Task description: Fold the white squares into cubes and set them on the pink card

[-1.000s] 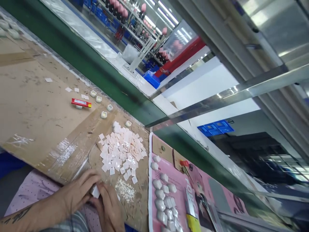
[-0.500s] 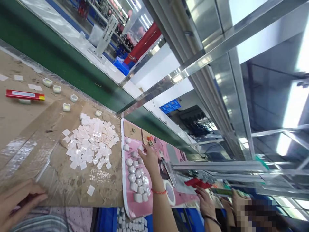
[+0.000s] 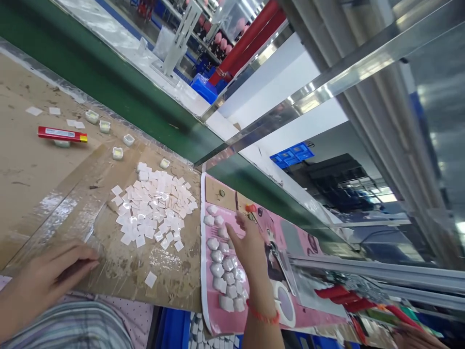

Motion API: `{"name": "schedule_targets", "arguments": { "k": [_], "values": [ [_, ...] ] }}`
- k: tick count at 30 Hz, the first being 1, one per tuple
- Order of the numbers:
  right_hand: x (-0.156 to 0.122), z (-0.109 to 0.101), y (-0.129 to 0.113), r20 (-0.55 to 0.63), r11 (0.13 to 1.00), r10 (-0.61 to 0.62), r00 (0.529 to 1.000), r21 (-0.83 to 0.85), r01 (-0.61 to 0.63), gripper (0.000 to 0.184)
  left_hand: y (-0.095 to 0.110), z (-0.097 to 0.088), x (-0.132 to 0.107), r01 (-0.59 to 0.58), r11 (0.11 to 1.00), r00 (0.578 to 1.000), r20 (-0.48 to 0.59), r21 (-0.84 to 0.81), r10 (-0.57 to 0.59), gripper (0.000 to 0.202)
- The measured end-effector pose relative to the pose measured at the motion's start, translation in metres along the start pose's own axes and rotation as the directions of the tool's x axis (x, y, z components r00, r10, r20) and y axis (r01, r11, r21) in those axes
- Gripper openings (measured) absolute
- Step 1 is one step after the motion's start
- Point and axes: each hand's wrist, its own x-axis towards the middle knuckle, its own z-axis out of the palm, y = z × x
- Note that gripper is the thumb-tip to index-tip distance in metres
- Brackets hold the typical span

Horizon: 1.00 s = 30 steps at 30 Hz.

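My right hand (image 3: pixel 251 245), wearing a red bracelet, hovers over a pink printed mat (image 3: pixel 218 324). Its thumb stands apart from the fingers, and I see nothing held in it. Beneath and beside it, small rounded white blocks (image 3: pixel 217 269) sit in loose rows; the hand partly hides some of them. My left hand (image 3: pixel 60 274) rests at the cardboard's near edge, fingertips drawn together with the thumb, no object visible between them. A pile of small white square pieces (image 3: pixel 156 203) lies between the hands, with a single white square (image 3: pixel 150 279) nearer to me.
A red-and-yellow box (image 3: pixel 62 134) and several small open white cups (image 3: pixel 117 153) are on the cardboard. A tape roll (image 3: pixel 285 303) and scissors (image 3: pixel 281 266) lie right. Below the edge is a blue bin (image 3: pixel 174 329) beside more white blocks. Another person's hand (image 3: pixel 414 334) appears lower right.
A white square piece was between my right fingertips; now the fingers are spread and the piece is gone from them. The view has shifted, so the table appears further right.
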Motion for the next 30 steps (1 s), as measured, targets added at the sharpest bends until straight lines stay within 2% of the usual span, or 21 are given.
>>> {"name": "schedule_targets", "arguments": {
  "k": [2, 3, 5, 6, 7, 10, 12, 15, 18, 21, 25, 28, 30],
  "values": [
    [-0.032, -0.013, -0.027, -0.022, 0.996, -0.074, 0.997, 0.042, 0.075, 0.042, 0.004, 0.005, 0.018, -0.120, 0.990, 0.993, 0.021, 0.076, 0.119, 0.027],
    [-0.050, -0.016, -0.041, -0.002, 0.980, -0.174, 0.985, 0.094, 0.174, 0.036, 0.005, 0.010, 0.027, -0.194, 0.973, 0.981, 0.053, 0.122, 0.189, 0.025],
    [-0.084, -0.011, -0.068, 0.137, 0.926, -0.347, 0.928, 0.209, 0.315, 0.025, 0.006, 0.021, 0.044, -0.244, 0.955, 0.967, 0.117, 0.168, 0.227, 0.026],
    [-0.100, -0.004, -0.079, 0.199, 0.913, -0.378, 0.904, 0.244, 0.328, 0.026, 0.006, 0.026, 0.052, -0.243, 0.952, 0.966, 0.134, 0.188, 0.220, 0.029],
    [-0.113, 0.005, -0.088, 0.223, 0.911, -0.372, 0.901, 0.275, 0.308, 0.028, 0.006, 0.030, 0.057, -0.228, 0.952, 0.969, 0.147, 0.203, 0.201, 0.032],
    [-0.138, 0.037, -0.101, 0.259, 0.914, -0.307, 0.916, 0.350, 0.207, 0.043, 0.007, 0.034, 0.064, -0.199, 0.960, 0.965, 0.207, 0.199, 0.158, 0.038],
    [-0.144, 0.052, -0.102, 0.253, 0.906, -0.274, 0.928, 0.391, 0.161, 0.049, 0.007, 0.030, 0.061, -0.188, 0.969, 0.957, 0.252, 0.162, 0.143, 0.038],
    [-0.146, 0.060, -0.104, 0.237, 0.897, -0.252, 0.938, 0.420, 0.135, 0.039, 0.003, 0.022, 0.049, -0.158, 0.978, 0.953, 0.280, 0.136, 0.115, 0.035],
    [-0.143, 0.057, -0.107, 0.230, 0.894, -0.222, 0.948, 0.437, 0.103, 0.037, -0.002, 0.019, 0.035, -0.109, 0.982, 0.971, 0.229, 0.152, 0.072, 0.025],
    [-0.141, 0.054, -0.108, 0.224, 0.889, -0.218, 0.950, 0.446, 0.099, 0.040, -0.001, 0.020, 0.031, -0.039, 0.985, 0.986, 0.164, 0.168, 0.011, 0.029],
    [-0.148, 0.059, -0.106, 0.190, 0.887, -0.281, 0.941, 0.427, 0.178, 0.035, 0.004, 0.023, 0.039, -0.109, 0.978, 0.986, 0.148, 0.180, 0.082, 0.034],
    [-0.157, 0.066, -0.103, 0.085, 0.878, -0.344, 0.935, 0.383, 0.288, 0.022, 0.005, 0.024, 0.044, -0.159, 0.962, 0.983, 0.121, 0.221, 0.135, 0.034],
    [-0.158, 0.069, -0.101, 0.009, 0.871, -0.384, 0.923, 0.336, 0.359, 0.026, 0.005, 0.023, 0.044, -0.172, 0.952, 0.981, 0.132, 0.253, 0.142, 0.030]
  ]
}}
